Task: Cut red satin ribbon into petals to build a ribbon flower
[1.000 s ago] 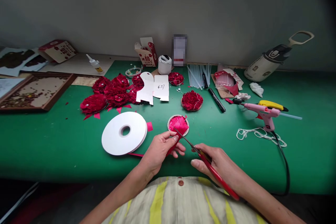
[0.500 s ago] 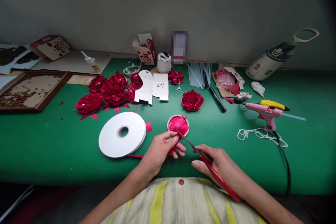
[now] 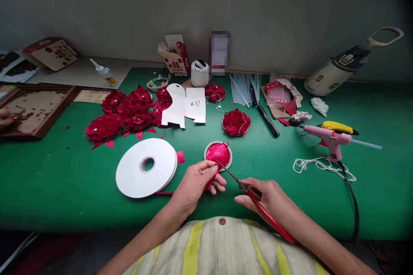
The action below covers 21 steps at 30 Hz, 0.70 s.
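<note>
Between thumb and fingers, my left hand [image 3: 200,178] pinches a red ribbon [image 3: 211,177], which trails back to a large white spool [image 3: 129,176] on the left. My right hand [image 3: 263,195] grips red-handled scissors [image 3: 271,219]; their blades reach to the ribbon beside my left fingertips. Whether the blades are parted there is too fine to tell. Just beyond my fingers lies a small round ring [image 3: 231,157] filled with pink-red ribbon pieces [image 3: 217,153]. A finished-looking red ribbon flower [image 3: 236,122] sits behind it, a loose thread across its top.
Several red flowers [image 3: 135,109] cluster at the left behind white card pieces [image 3: 195,104]. A pink glue gun [image 3: 334,139], its cable, a yellow-handled tool [image 3: 338,127] and white cord [image 3: 318,167] lie right. Glue sticks [image 3: 240,90] and a marker [image 3: 268,121] lie behind. Another person's hand [image 3: 4,120] touches the wooden tray [image 3: 48,126].
The view has shifted slightly. Another person's hand has come into sight at the far left tray. My hands, ribbon and scissors stay nearly in place.
</note>
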Tool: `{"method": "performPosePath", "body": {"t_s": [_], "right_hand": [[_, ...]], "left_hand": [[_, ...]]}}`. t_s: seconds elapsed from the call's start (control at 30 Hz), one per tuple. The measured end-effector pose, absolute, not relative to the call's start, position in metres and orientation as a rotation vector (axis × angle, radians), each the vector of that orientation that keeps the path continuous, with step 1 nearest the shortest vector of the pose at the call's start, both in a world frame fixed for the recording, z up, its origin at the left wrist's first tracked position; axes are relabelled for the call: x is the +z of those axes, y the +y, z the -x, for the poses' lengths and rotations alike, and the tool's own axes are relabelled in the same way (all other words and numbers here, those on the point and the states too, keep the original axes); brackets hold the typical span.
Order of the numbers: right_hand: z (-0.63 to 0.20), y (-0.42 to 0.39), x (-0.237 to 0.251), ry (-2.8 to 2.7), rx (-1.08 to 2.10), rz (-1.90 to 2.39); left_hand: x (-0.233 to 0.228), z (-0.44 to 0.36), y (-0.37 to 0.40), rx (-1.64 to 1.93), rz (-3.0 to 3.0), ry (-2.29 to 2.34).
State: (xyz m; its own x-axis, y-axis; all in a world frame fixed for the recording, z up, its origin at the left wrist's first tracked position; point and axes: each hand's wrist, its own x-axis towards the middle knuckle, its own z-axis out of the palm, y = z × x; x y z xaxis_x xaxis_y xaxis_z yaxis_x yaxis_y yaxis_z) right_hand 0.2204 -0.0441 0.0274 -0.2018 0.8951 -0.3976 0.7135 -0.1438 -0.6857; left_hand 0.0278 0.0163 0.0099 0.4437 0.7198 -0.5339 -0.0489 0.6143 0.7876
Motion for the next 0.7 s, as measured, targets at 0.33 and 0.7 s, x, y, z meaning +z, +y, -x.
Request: {"method": "performPosePath", "body": {"t_s": [0.33, 0.7], "right_hand": [[-0.228, -0.030, 0.036, -1.907, 1.352, 1.752], [-0.206, -0.032, 0.057, -1.563, 1.345, 1.574]], "left_hand": [[0.013, -0.007, 0.008, 0.570, -0.789, 1.018], [0.026, -0.007, -0.006, 0.573, -0.920, 0.780]]}}
